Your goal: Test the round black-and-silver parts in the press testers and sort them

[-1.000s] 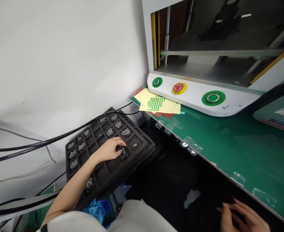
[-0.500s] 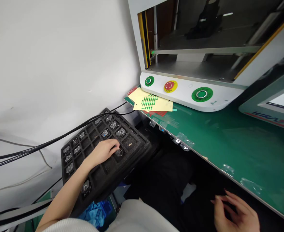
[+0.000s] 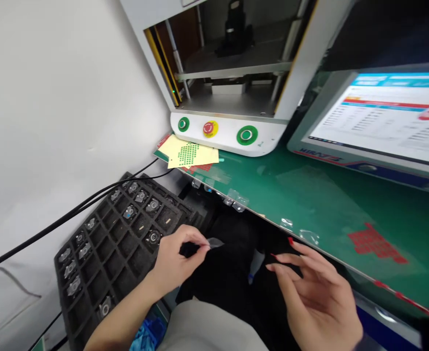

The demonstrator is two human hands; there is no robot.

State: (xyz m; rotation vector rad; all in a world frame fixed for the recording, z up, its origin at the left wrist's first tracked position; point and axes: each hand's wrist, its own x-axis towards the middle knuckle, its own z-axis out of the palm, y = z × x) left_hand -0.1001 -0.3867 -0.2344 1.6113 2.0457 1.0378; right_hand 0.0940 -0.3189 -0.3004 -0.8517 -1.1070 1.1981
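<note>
My left hand (image 3: 181, 256) is raised over my lap, off the tray's right side. Its thumb and forefinger pinch a small piece of clear film (image 3: 214, 243). My right hand (image 3: 318, 297) hovers at the bench's front edge, fingers apart, holding nothing. On the left lies a black foam tray (image 3: 121, 273), divided into square pockets. Several hold small dark round parts with a ring in the middle, such as this one (image 3: 153, 237) close to my left hand; other pockets are bare.
A white press (image 3: 221, 139) with two green buttons and a red stop button stands on the green bench (image 3: 272, 183). Yellow dotted sheets (image 3: 190, 155) lie before it, a lit monitor (image 3: 385, 117) to its right. Clear tape bits line the bench edge (image 3: 238, 201). Black cables (image 3: 90, 197) cross the tray.
My left hand has left the round part in the tray and moved right, with clear film now visible in its pinch. My right hand has come up and inward, fingers spreading. The view has turned right.
</note>
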